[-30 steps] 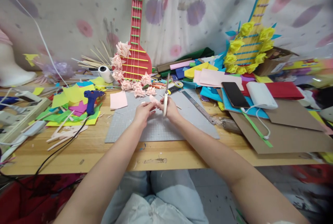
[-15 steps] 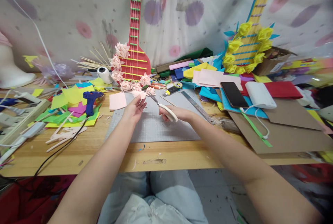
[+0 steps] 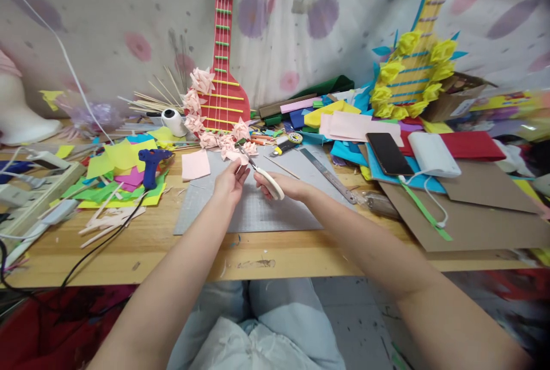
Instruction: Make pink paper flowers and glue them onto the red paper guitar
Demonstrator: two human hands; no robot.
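Note:
My left hand holds a small pink paper piece at its fingertips over the grey cutting mat. My right hand grips white-handled scissors, whose blades point up-left and meet the pink piece. Just beyond lie several pink paper flowers along the foot of a red cardboard guitar. A square of pink paper lies on the mat's left corner.
A blue glue gun rests on coloured paper scraps at the left. A metal ruler, a phone, a white roll and brown card lie to the right. A yellow-flowered guitar leans at the back.
The scissors went from upright to tilted, blades now pointing up-left into the pink piece. My left hand opened out with the piece, then closed its fingers on it again.

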